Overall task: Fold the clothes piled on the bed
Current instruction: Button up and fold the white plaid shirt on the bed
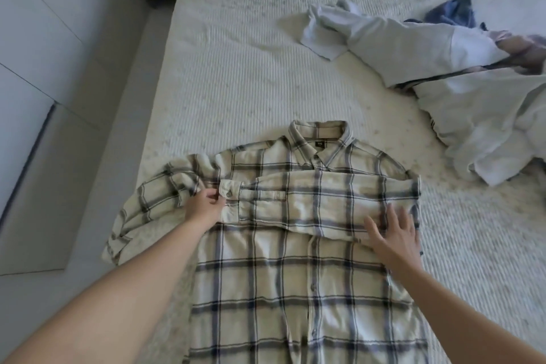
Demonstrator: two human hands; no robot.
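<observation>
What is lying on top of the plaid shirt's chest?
One sleeve lies folded across the plaid shirt. The left hand pinches its cuff; the right hand presses it flat. The chest buttons beneath are covered.

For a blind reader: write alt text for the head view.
Left hand pinches the cuff of a plaid shirt sleeve folded across its chest; right hand presses it flat. Unfolded clothes lie on the bed.
</observation>
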